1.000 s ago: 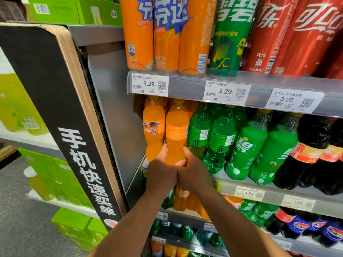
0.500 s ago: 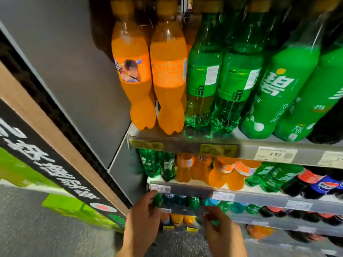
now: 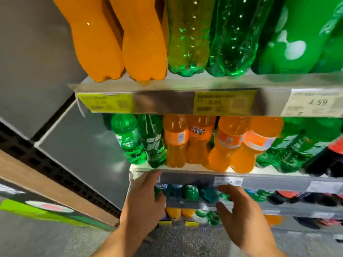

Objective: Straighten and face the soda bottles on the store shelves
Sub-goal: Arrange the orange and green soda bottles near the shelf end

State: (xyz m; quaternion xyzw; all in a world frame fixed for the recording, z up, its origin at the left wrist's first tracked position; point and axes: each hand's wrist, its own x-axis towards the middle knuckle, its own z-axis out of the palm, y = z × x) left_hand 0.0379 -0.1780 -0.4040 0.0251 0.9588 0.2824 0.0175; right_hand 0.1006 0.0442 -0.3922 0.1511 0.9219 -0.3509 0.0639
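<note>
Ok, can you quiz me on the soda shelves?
1. True or false: the white tag says 4.59.
2. The leftmost bottle on the top shelf is: A orange, B red, C blue.
3. What colour are the two bottles at the left end of the middle shelf?
Key: 1 true; 2 A; 3 green.

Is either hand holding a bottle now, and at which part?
No, nothing is held. The left hand and the right hand are both open in front of the lower shelves.
</note>
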